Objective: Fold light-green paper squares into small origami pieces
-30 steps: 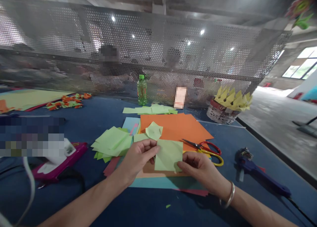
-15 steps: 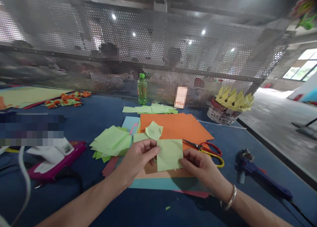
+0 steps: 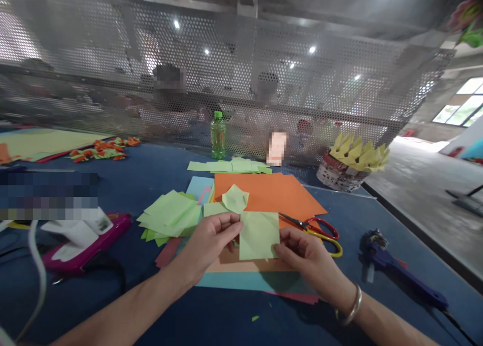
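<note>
1. Held by its side edges above the paper stack (image 3: 251, 280): pale green square (image 3: 258, 235), in narrow grips of left hand (image 3: 211, 237) and right hand (image 3: 307, 250).
2. Pinch lightly; keep the sheet level, uncreased.
3. On the worktop (image 3: 204, 321): one pair of scissors (image 3: 301, 224), one bottle (image 3: 218, 140), one blue corded tool (image 3: 407, 278); green pile (image 3: 169, 215) too overlapped to count.

Small ceiling lights glare white through the perforated screen (image 3: 234, 59) — soft spots against a dim grey room. Daylight washes out the window (image 3: 462, 104) at right. Faint shadows fall across the blue tabletop (image 3: 158, 316); wide-angle distortion stretches the edges, and pixelated blocks hide patches.
</note>
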A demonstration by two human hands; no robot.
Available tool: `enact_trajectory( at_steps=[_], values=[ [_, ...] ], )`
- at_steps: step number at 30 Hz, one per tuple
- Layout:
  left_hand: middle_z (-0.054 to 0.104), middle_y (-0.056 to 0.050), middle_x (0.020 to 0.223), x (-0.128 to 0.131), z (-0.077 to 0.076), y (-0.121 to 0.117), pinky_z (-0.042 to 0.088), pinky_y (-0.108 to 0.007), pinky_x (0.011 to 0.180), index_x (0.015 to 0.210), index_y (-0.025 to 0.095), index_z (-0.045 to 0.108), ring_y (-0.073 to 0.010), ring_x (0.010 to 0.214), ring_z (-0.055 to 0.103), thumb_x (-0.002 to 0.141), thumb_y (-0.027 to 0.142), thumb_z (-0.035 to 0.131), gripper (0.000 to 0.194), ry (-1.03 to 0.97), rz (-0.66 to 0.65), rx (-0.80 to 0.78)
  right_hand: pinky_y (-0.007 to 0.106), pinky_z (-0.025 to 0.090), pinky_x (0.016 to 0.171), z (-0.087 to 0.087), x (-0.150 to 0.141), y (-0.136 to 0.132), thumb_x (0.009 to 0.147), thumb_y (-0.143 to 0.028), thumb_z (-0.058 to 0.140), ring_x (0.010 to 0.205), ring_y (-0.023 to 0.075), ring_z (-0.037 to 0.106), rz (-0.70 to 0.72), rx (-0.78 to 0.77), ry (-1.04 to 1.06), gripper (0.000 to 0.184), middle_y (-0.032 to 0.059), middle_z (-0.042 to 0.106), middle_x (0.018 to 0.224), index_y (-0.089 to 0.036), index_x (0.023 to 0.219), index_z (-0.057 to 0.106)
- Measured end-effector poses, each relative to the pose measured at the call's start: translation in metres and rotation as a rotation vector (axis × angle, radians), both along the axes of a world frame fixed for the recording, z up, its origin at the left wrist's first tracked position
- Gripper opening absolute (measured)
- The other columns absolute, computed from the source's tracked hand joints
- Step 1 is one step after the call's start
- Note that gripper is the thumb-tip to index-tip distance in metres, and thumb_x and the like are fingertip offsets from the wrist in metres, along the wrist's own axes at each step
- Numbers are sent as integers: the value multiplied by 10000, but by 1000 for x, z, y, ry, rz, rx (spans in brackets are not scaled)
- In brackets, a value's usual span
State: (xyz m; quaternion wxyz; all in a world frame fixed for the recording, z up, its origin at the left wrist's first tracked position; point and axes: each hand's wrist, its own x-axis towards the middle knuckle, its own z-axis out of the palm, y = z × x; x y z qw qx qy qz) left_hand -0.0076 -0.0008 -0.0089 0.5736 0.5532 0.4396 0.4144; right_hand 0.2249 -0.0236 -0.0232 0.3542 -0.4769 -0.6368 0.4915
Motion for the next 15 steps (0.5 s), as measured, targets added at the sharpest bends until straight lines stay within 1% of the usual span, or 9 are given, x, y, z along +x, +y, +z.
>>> enact_trajectory(
  at_steps=[4, 7, 11, 15],
  values=[
    [700, -55, 875, -1, -1, 0, 451, -247, 626, 1031, 159, 693, -162, 750, 595, 809, 431, 722, 352, -30, -66, -3, 239, 344, 569, -1, 0, 0, 872, -464, 638, 628, 120, 489, -6, -17, 6, 299, -19, 573, 719, -172, 936, 642],
    [712, -71, 944, -1, 1, -2, 462, -260, 651, 1046, 163, 683, -178, 791, 620, 775, 417, 748, 377, -31, -100, -13, 242, 356, 575, -1, 0, -1, 862, -487, 647, 635, 127, 514, -21, -23, 21, 330, -10, 602, 735, -171, 955, 637],
    [710, -58, 904, 1, 5, -4, 458, -249, 609, 1071, 169, 662, -149, 693, 592, 749, 385, 745, 397, 44, -141, -42, 251, 378, 596, -1, 0, 0, 857, -495, 657, 669, 143, 554, -45, -14, 47, 359, 8, 640, 770, -168, 1003, 640],
    [688, -42, 846, 2, 3, -2, 429, -229, 550, 1013, 164, 658, -138, 653, 572, 721, 364, 740, 363, 73, -145, -40, 259, 396, 615, 1, 0, 1, 863, -464, 649, 693, 156, 571, -75, 14, 28, 328, 7, 633, 761, -169, 1006, 641]
  ],
)
